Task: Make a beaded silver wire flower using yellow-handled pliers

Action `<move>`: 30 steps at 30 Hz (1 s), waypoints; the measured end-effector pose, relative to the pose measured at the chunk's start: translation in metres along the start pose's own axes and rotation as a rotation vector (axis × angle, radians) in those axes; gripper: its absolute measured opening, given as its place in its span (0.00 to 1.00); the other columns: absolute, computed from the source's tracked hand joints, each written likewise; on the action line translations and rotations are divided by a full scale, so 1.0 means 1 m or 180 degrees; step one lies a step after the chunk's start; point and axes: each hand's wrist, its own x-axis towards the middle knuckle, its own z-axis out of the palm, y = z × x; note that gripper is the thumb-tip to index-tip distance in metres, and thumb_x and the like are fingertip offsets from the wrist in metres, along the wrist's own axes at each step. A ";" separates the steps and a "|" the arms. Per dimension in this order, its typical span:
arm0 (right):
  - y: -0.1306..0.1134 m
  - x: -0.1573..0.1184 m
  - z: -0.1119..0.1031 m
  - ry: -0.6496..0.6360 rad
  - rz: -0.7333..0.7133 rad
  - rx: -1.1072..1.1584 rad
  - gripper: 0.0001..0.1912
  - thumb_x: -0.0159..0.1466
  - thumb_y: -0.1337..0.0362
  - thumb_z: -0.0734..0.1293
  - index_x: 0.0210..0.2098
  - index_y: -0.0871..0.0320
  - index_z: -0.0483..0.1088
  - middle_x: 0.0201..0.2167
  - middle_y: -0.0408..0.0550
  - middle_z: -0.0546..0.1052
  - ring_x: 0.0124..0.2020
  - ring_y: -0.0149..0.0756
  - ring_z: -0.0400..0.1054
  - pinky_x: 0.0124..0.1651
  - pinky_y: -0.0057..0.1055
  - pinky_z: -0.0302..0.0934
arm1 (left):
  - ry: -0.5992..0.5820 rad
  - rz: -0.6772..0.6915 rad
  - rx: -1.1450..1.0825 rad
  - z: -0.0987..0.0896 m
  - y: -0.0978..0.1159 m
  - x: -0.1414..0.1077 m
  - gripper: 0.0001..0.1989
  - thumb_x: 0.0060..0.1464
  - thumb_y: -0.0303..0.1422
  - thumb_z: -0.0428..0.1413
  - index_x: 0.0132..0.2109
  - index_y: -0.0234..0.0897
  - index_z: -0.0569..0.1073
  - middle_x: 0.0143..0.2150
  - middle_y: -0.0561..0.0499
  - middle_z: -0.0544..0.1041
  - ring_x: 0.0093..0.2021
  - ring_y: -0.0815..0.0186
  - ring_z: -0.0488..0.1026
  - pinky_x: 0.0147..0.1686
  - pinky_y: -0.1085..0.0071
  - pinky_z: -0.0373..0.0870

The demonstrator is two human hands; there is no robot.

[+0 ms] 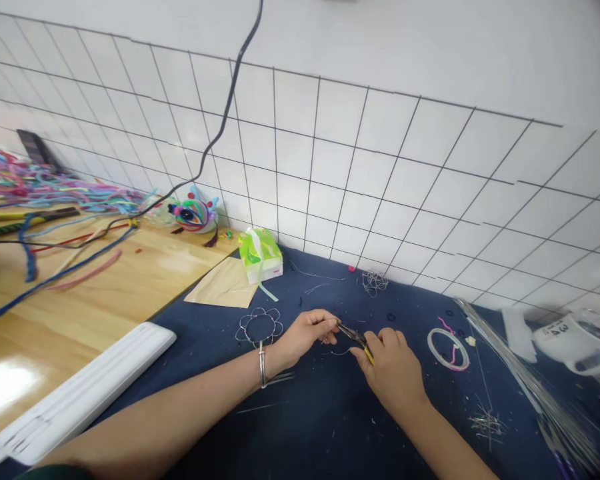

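Note:
My right hand [393, 363] is wrapped around pliers [353, 333] with yellow handles and dark jaws pointing left. At the jaw tips, my left hand [313, 333] pinches a thin metal wire [339, 353], part of which curves out below the pliers. The fingers hide most of the piece, so its full shape does not show. Just left of my left wrist, which wears a silver bracelet [263, 369], lies a flower-shaped wire frame [259, 328] with looped petals around a ring. A few straight wire pieces [280, 378] lie near that wrist.
A tangled wire bundle [375, 283] lies by the wall. A tissue pack [261, 255] stands behind on brown paper [220, 287]. To the right are a white ring [447, 349], wire scraps [487, 422], long wires [525, 380] and a white jug [575, 340]. A white lamp-like bar [90, 393] lies left.

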 end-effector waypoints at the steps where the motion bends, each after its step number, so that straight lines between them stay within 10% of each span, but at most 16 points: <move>1: 0.000 0.000 0.000 -0.0015 0.0013 -0.0020 0.17 0.62 0.52 0.57 0.37 0.57 0.68 0.28 0.51 0.64 0.33 0.38 0.56 0.31 0.31 0.50 | -0.0001 -0.0003 0.0011 0.000 0.000 0.000 0.13 0.50 0.39 0.54 0.36 0.31 0.71 0.29 0.48 0.74 0.28 0.68 0.71 0.31 0.72 0.65; 30: 0.003 -0.002 -0.003 0.0051 -0.0115 -0.0107 0.15 0.61 0.54 0.59 0.39 0.57 0.68 0.28 0.51 0.65 0.32 0.38 0.56 0.29 0.31 0.49 | 0.0002 -0.0177 -0.0166 -0.002 -0.007 0.001 0.14 0.48 0.36 0.57 0.38 0.30 0.71 0.33 0.45 0.76 0.33 0.64 0.74 0.37 0.66 0.69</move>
